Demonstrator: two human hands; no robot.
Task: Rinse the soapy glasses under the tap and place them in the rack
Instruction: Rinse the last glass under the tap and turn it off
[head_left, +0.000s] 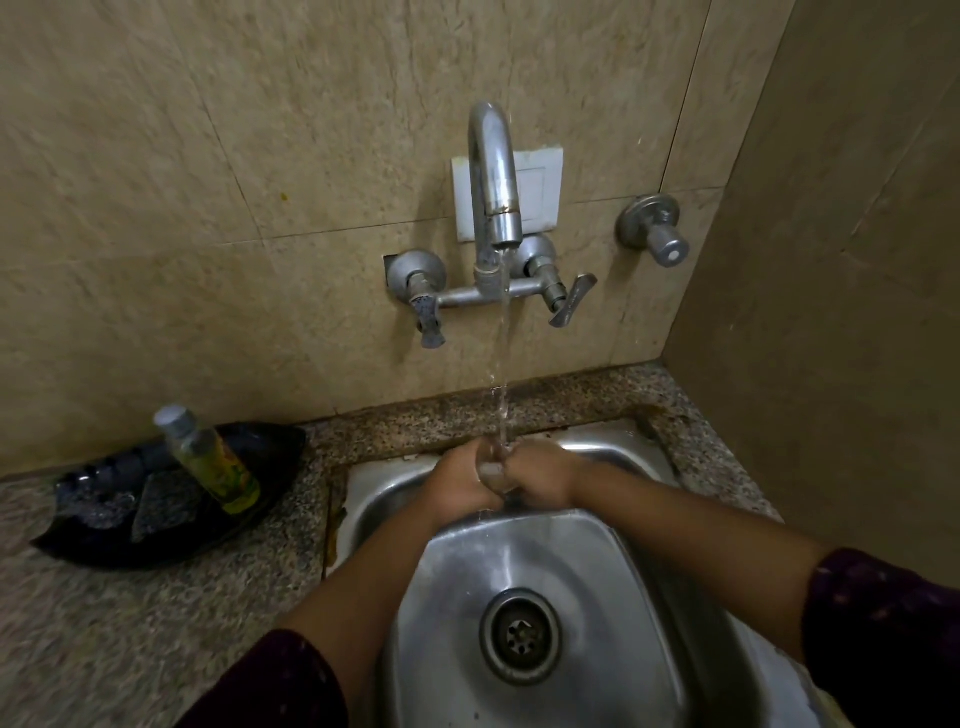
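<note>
A small clear glass (492, 470) sits between my two hands over the back of the steel sink (587, 566). My left hand (462, 480) wraps it from the left and my right hand (540, 475) grips it from the right. Water runs in a thin stream from the chrome tap (496, 171) straight down onto the glass. Most of the glass is hidden by my fingers. No rack is in view.
A black tray (104, 540) on the granite counter (156, 634) at the left holds a green-labelled bottle (213, 462) and scrub pads. Tap handles (571, 301) stick out from the tiled wall. A side wall (831, 260) closes in on the right. The drain (519, 636) is below my arms.
</note>
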